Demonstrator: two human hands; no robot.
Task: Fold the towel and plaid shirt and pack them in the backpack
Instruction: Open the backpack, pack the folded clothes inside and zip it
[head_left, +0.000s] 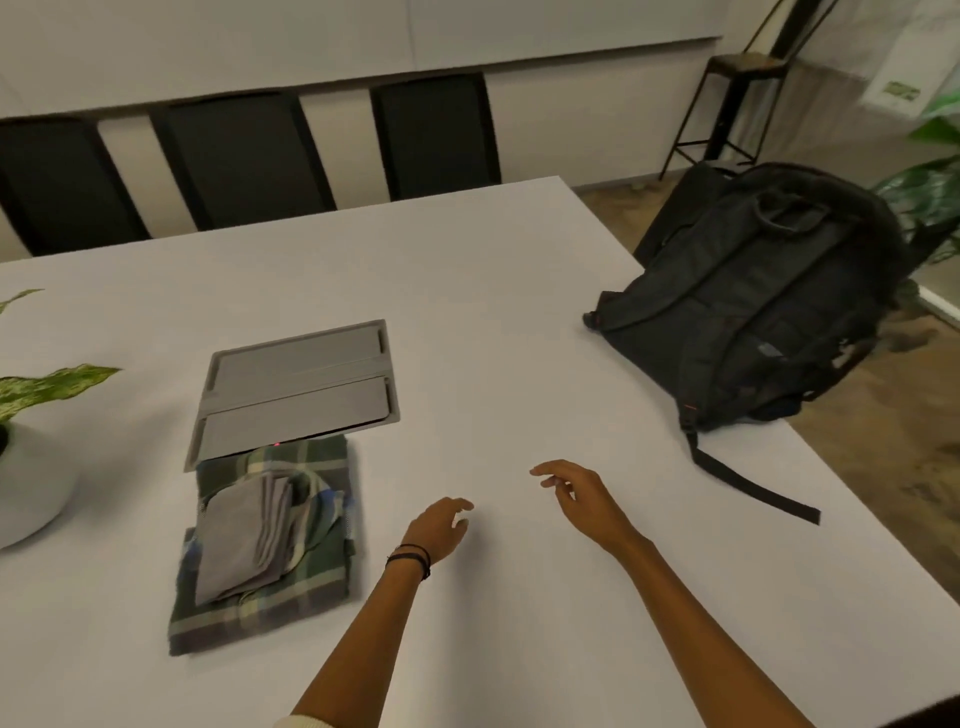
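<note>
The white table (519, 312) fills most of my view, and the black backpack (769, 312) is the biggest thing on it. It lies flat at the right edge, straps up, with its far side hanging past that edge. One loose strap (753, 483) trails back onto the tabletop toward the near edge. Left of the middle, a grey hinged panel (296, 389) is set into the surface. Between that panel and the near edge lies the plaid shirt (260, 618), folded into a green checked rectangle, its far end meeting the panel's near side. The grey towel (244, 540) sits folded on top of the shirt, smaller than it and turned slightly askew. A round pale plant pot (31, 488) stands at the left edge. My left hand (439, 527) is just right of the shirt and apart from it, fingers loose and holding nothing. My right hand (582, 499) is beside it, fingers spread and relaxed, also empty and well short of the backpack. I cannot tell whether either hand touches the tabletop. Dark bands (410, 558) circle my left wrist.
</note>
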